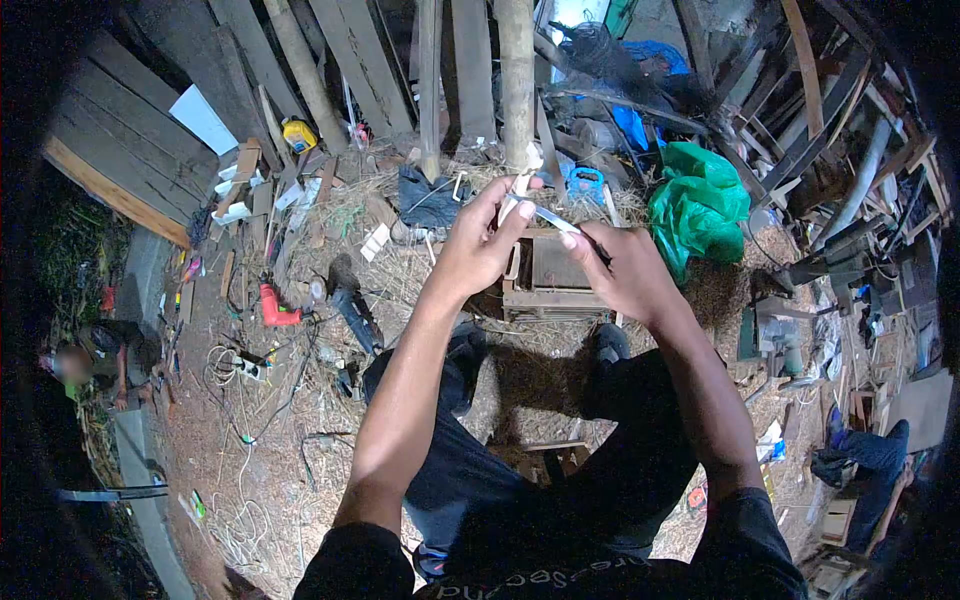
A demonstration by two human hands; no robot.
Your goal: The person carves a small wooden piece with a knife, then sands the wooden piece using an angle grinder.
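Observation:
My left hand (478,240) pinches a small pale carved piece, likely wood (522,182), between thumb and fingers, its uneven tip pointing up. My right hand (632,272) is closed round the handle end of a knife (553,219), with the handle mostly hidden in the fist. The narrow bright blade slants up and left to the pale piece, beside my left thumb. Both hands are raised in front of me, above a low slatted wooden box (560,300) on the ground.
A green plastic bag (695,205) lies right of the hands. On the littered ground at left are a red power tool (275,306), a dark tool (357,315) and loose cables (240,525). One person (115,355) is at far left; another person's legs (868,455) show at right.

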